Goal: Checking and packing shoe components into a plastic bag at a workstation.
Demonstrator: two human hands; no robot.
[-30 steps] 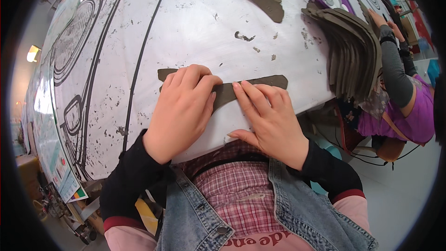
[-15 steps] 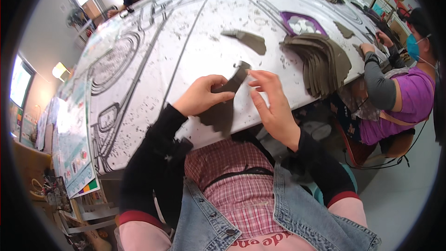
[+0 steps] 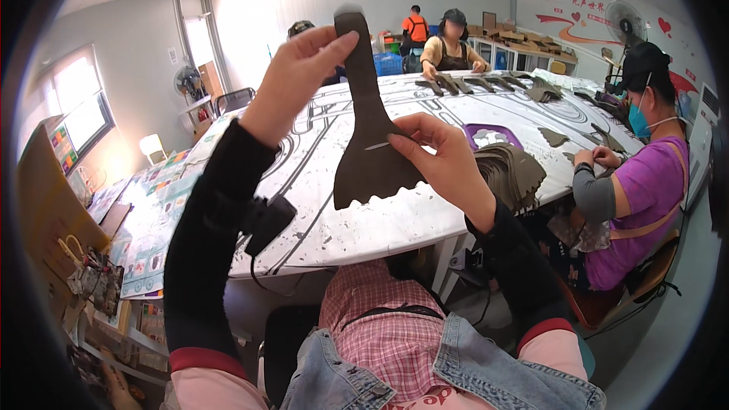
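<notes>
Upright in front of me is a flat dark grey-brown piece, perhaps fabric or foam [image 3: 372,171], with a narrow strip at the top and a wide, scalloped lower edge. My left hand [image 3: 296,80] pinches the top of the strip between thumb and fingers. Lower down, my right hand [image 3: 444,163] grips the right edge where the piece widens, its fingers partly behind it. Beside my right thumb a short whitish sliver crosses the piece; whether it is a slit or a thin object I cannot tell. Right of my hand lies a stack of similar pieces [image 3: 512,175].
The white table [image 3: 296,243] bears dark lines and scattered dark scraps. A purple tray [image 3: 472,134] with white contents stands behind the stack. A person in purple [image 3: 645,182] sits close on the right; another person [image 3: 452,49] handles dark pieces [image 3: 471,83] across the table.
Both hands have raised the piece from low over the table edge to upright. My right hand, formerly open beside it, now grips its edge. The view has tilted up.
</notes>
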